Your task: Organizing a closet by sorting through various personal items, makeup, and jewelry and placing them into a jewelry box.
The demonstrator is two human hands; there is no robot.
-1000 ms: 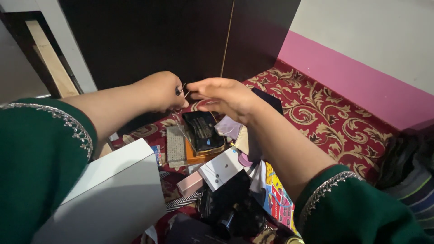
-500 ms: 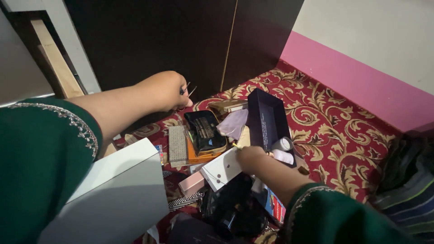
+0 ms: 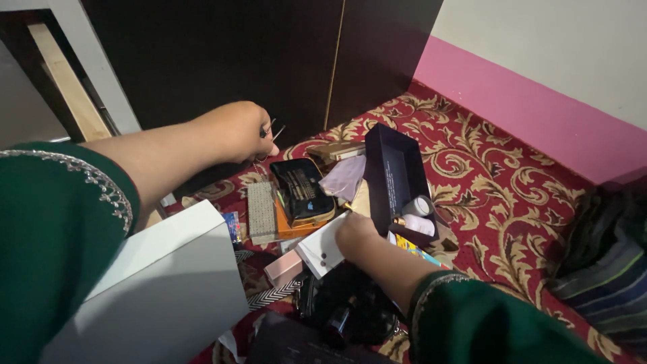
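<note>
Your left hand (image 3: 236,131) stays out of it, pinched on a thin chain (image 3: 264,165); your right hand (image 3: 356,236) grips the white card (image 3: 323,248), ready to lift it.

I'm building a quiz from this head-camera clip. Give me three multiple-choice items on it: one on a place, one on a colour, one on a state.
1. Where does the right hand rest?
A. on the small white card
B. on the white box
C. on the striped cloth

2. What colour are the person's sleeves?
A. pink
B. dark green with silver trim
C. black

3. How is the dark open box?
A. closed with a lid
B. open, with a small white roll at its near end
C. held in the left hand

Answers:
1 A, the hand lies on the card, in the clutter beside the black case.
2 B, both sleeves are green, edged in silver.
3 B, its inside shows; the left hand is raised apart, pinching a thin metal thing.
</note>
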